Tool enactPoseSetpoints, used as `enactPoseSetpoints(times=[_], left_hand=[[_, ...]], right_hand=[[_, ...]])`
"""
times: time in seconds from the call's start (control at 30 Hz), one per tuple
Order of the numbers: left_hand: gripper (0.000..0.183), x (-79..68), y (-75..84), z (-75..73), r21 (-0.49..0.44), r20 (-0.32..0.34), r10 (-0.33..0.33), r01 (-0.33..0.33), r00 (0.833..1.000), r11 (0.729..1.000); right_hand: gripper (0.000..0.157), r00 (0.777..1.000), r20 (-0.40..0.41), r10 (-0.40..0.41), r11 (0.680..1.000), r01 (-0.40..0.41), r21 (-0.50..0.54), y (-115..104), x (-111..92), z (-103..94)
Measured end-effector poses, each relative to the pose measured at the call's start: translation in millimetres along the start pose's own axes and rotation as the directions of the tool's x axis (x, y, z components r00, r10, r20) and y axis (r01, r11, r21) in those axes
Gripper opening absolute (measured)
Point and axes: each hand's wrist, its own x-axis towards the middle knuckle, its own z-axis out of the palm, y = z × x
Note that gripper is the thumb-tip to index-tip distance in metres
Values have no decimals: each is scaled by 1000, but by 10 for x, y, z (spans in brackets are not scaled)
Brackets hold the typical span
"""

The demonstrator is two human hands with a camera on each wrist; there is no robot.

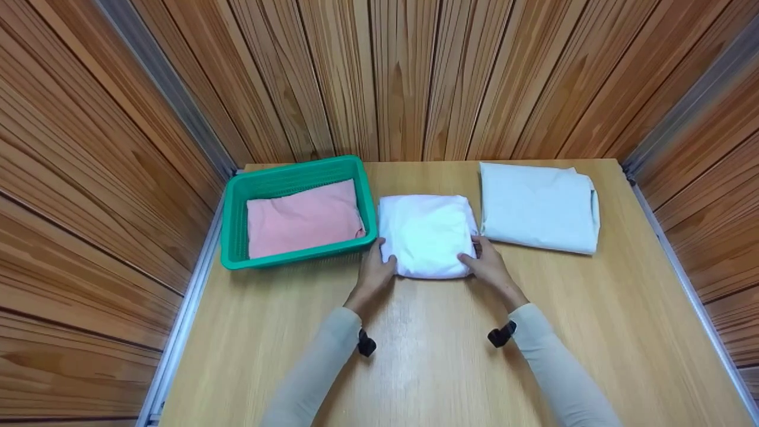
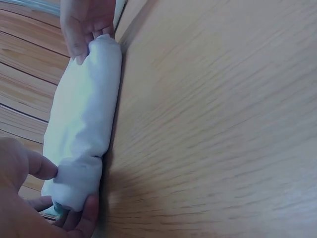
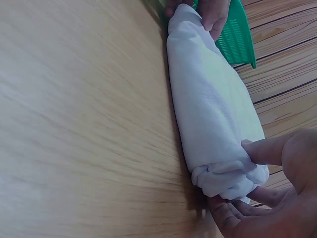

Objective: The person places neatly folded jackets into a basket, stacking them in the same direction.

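Observation:
A folded white cloth (image 1: 426, 234) lies on the wooden table in the middle of the head view. My left hand (image 1: 376, 267) grips its near left corner, thumb on top and fingers curled at the side and underneath, as the left wrist view of the cloth (image 2: 89, 109) shows. At the opposite near corner my right hand (image 1: 491, 265) holds it the same way; in the right wrist view the thumb presses on the cloth (image 3: 213, 99) while the fingers reach under its rolled end. The underside of the cloth is hidden.
Left of the white cloth stands a green plastic basket (image 1: 302, 254) with a folded pink cloth (image 1: 302, 219) inside. A larger folded pale cloth (image 1: 536, 207) lies at the back right of the table (image 1: 427, 356). Wood-panelled walls (image 1: 403, 77) enclose the table's back and sides.

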Motion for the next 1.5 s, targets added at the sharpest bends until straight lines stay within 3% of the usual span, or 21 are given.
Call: enactPoseSetpoints(times=[0.13, 0.63, 0.8, 0.93, 1.07, 1.2, 1.33, 1.5], left_hand=[[62, -28, -39, -24, -38, 10, -5, 5, 1000, 999], [60, -188, -121, -93, -35, 58, 6, -4, 998, 999], [60, -206, -112, -122, -36, 84, -42, 45, 996, 998], [60, -181, -88, -159, -37, 79, -43, 47, 996, 998], [66, -127, -40, -189, -83, 55, -7, 12, 998, 996], [75, -65, 25, -182, -126, 63, -22, 29, 998, 992], [78, 5, 81, -149, -152, 64, -53, 63, 997, 986], [77, 71, 131, -92, -189, 53, -71, 80, 996, 979]], right_hand=[[66, 1000, -8, 7, 1000, -7, 16, 25, -69, 7], [66, 999, 11, 50, 995, -51, 88, 119, -279, -2], [68, 998, 35, 43, 997, -45, 70, 106, -310, -32], [72, 997, 43, 57, 994, -60, 86, 76, -308, -82], [75, 996, -13, 83, 985, -80, 150, 54, -257, -127], [79, 993, -40, 108, 978, -99, 184, 52, -186, -168], [88, 994, 11, 105, 980, -105, 166, 49, -129, -173], [91, 996, 75, 46, 993, -54, 109, 33, -116, -119]])
